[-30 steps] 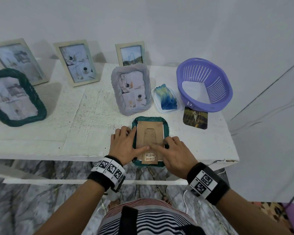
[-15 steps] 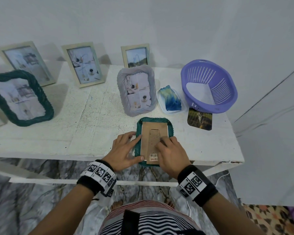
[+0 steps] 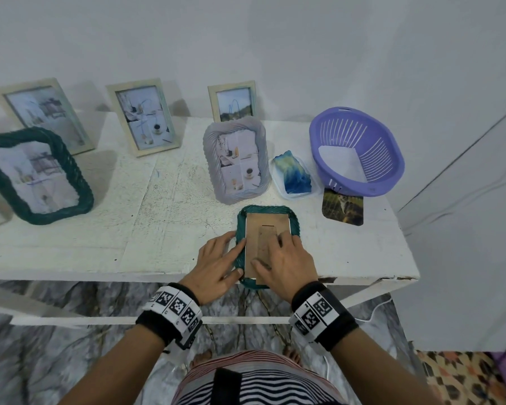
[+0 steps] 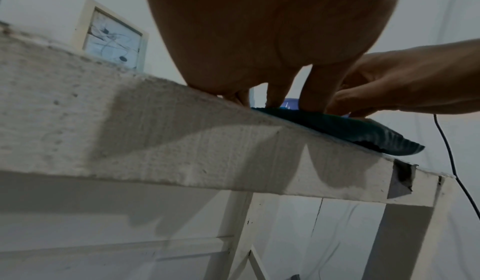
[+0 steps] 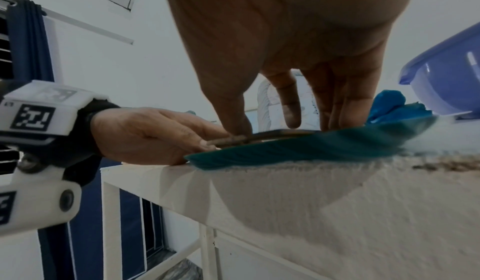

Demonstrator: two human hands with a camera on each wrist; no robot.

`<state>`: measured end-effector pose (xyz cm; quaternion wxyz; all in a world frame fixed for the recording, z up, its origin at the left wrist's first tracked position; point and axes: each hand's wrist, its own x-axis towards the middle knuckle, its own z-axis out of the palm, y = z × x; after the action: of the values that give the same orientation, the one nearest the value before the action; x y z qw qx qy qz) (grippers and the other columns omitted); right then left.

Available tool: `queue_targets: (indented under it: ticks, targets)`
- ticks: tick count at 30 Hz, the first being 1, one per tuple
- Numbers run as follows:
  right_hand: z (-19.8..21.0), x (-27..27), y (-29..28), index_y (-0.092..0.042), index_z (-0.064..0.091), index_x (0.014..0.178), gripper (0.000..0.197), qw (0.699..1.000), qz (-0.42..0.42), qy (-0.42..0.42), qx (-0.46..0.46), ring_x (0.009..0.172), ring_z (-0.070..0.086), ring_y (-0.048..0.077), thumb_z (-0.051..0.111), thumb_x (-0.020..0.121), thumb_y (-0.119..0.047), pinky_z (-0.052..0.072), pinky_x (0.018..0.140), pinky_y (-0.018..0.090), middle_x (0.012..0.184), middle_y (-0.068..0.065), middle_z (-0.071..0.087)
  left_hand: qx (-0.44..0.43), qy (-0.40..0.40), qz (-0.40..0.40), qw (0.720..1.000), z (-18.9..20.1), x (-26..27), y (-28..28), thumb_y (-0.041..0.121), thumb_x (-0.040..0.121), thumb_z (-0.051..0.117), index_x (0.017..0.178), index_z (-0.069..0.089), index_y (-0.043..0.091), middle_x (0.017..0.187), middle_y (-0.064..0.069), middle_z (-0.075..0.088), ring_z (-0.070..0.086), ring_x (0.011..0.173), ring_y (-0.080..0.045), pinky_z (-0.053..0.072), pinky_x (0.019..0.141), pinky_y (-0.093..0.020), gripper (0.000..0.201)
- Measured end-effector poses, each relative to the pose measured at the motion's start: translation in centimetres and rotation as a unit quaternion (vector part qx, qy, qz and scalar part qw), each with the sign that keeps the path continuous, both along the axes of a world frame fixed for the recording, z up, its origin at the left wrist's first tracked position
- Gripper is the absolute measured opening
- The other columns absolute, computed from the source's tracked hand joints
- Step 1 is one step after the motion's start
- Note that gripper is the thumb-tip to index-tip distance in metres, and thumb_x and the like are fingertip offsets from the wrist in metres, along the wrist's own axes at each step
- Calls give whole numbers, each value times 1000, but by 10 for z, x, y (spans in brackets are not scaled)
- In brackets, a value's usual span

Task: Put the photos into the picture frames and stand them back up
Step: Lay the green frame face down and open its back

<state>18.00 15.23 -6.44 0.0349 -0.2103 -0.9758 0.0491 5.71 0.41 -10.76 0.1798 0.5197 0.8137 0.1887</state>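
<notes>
A small teal frame (image 3: 268, 210) lies face down at the table's front edge, its brown cardboard back (image 3: 263, 229) facing up. My left hand (image 3: 225, 254) rests with spread, straight fingers on the frame's left rim, thumb at the near left corner. My right hand (image 3: 278, 252) lies flat on the cardboard back and presses it down. In the right wrist view its fingers (image 5: 291, 108) press on the board (image 5: 259, 136), and the teal frame (image 5: 298, 149) juts slightly over the edge. A loose photo (image 3: 343, 210) lies to the right by the basket.
A grey wavy frame (image 3: 235, 163) stands just behind the teal one. A big teal frame (image 3: 35, 176) and three cream frames (image 3: 142, 119) stand at left and back. A blue cloth in a white dish (image 3: 292, 173) and a purple basket (image 3: 357, 150) sit at right.
My right hand slid from the board's near end up onto its middle. My left hand shifted to the frame's left rim. The frame stayed flat on the table.
</notes>
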Motion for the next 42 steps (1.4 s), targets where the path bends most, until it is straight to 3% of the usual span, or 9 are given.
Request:
queue_targets:
  ticks: [11,15,21,23,26,29,33,38,42]
  targets:
    - [18,-2,2,-14,44,118,43,970,-126,62,-199,92,51,27,54,82,-35,41,73,34,103,8,54,1,20,-3,1000,-5,-2,-2,60,87,17,156,15,24,161,-5,10,9,143,-21,11,116,-38,78]
    - [26,16,25,-14,53,107,20,902,-172,175,-354,82,60,20,52,87,-18,49,74,33,96,3,64,-4,27,0,1000,-8,-1,-3,61,86,14,156,12,25,161,-4,8,5,143,-17,7,116,-36,78]
    - [27,50,56,-16,60,116,34,756,-215,280,-551,42,49,27,35,96,-4,47,42,35,60,15,58,35,18,0,999,-15,-2,-4,58,91,21,156,14,27,161,-2,12,8,143,-16,8,114,-34,72]
    - [32,62,64,-19,62,116,35,739,-206,306,-565,41,49,29,36,97,-7,45,40,31,58,18,58,42,17,1,999,-16,-2,-4,59,91,21,155,13,28,161,-1,12,8,143,-15,8,113,-33,71]
    - [40,80,78,-22,64,113,37,786,-180,298,-510,53,56,27,39,95,-1,47,46,29,76,11,70,42,18,-1,999,-17,-3,-4,60,91,21,153,9,32,161,1,10,7,142,-13,9,114,-34,69]
    - [41,92,90,-21,64,115,32,880,-179,239,-369,79,66,13,50,90,-6,53,67,26,96,1,71,58,21,3,998,-21,-4,-4,61,92,24,154,13,30,161,0,12,10,142,-15,13,113,-37,70]
    - [23,94,85,-23,58,122,39,976,-125,86,-158,78,55,26,57,83,-24,47,67,35,91,7,61,79,23,4,997,-24,-4,-4,69,93,15,155,19,27,160,0,16,14,141,-16,15,110,-37,75]
    - [-8,84,67,-13,54,127,47,993,-104,-6,-49,83,49,34,52,83,-29,46,62,39,104,18,56,86,16,9,996,-25,-4,-5,66,95,22,155,22,26,160,-1,17,18,141,-20,19,111,-40,72]
    - [-9,80,63,-12,62,117,48,993,-117,-26,20,72,50,33,46,80,-38,44,59,38,92,17,57,79,13,13,997,-21,-3,-3,60,93,27,154,16,29,160,0,16,14,141,-15,18,113,-39,69]
